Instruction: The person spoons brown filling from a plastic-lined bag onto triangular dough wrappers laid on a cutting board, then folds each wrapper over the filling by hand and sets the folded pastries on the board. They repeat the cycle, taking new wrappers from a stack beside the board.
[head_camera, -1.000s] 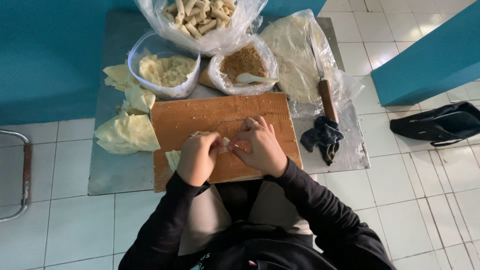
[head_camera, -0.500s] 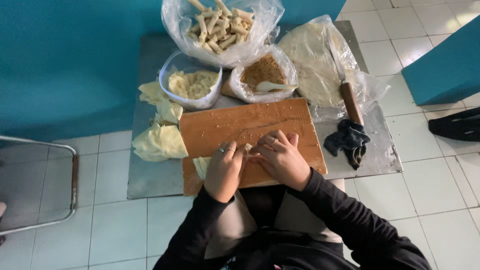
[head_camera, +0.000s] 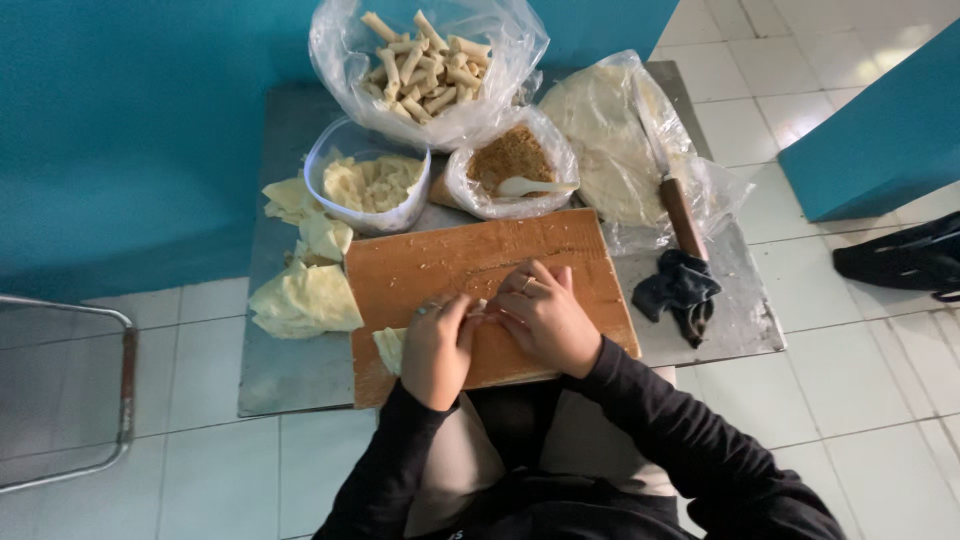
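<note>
centre of frame: left hand (head_camera: 437, 347) and right hand (head_camera: 545, 318) lie side by side on the wooden cutting board (head_camera: 420, 268), fingertips meeting over a small pale wrapper (head_camera: 390, 347). both hands are curled, fingers bent down onto the wrapper; what lies under the fingers is hidden. a corner of the wrapper shows at the lower left edge of the board, just beside the left hand. the person wears black long sleeves.

the board rests on a grey metal tabletop (head_camera: 290, 370), filling its near middle part.

left of the board: a loose heap of pale torn wrapper sheets (head_camera: 303, 298), touching the board edge.

above the board, left to right: a clear bowl (head_camera: 366, 186) holding pale yellowish filling; a small plastic bag of brown crumbs (head_camera: 510, 160) with a white spoon (head_camera: 533, 186) lying in it.

top centre of frame: a large clear bag of finished rolls (head_camera: 425, 65), pale and stick-shaped, piled loosely.

upper right: a stack of round flat wrappers in plastic (head_camera: 605, 135), with a knife (head_camera: 668, 180) laid across it, brown handle toward the near side.

right of the board: a crumpled dark cloth (head_camera: 680, 290), just below the knife handle.

far right edge, on the tiled floor: a black bag (head_camera: 900, 260).
</note>
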